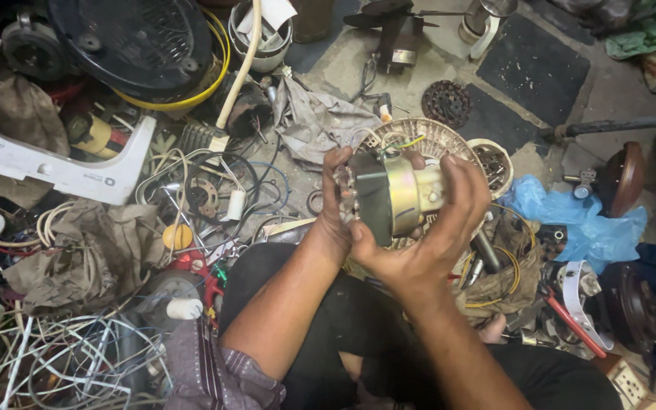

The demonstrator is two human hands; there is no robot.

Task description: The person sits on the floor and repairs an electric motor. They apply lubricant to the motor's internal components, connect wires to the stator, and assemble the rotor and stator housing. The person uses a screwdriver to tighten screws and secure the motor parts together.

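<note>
Head view, looking down past the knees: small electric motor (392, 196) held in both hands above the lap, over a floor (548, 61) crowded with parts. Left hand (337, 199) curled round the dark end of the motor, fingers wrapped over its top edge, thumb side hidden behind the housing. Right hand (438, 228) cupped under and around the brass-coloured end, fingers closed on the body, palm toward the camera.

Risks, judged from this grip: motor heavy-looking and smooth on the metal end, so liable to slip if either hand loosens; likely to land on the round wire grille (427, 137) just behind it or on the knees. Thin yellow and green leads (404, 143) sprouting from the top, easy to snag or tear against a finger. Loose tangle of white wire (70, 357) and red-handled tool (571, 319) near the legs, easy to catch with an elbow or foot.

Materials and shapes: motor a short cylinder, dull black band beside a shiny gold-toned cap. Grille pale, circular, ribbed. Crumpled grey rag (313, 118), soft and stained. Blue plastic bag (571, 220), thin and creased. White plastic casing (47, 163), hard, angular, scuffed. Black fan base (134, 42), domed and slotted.
</note>
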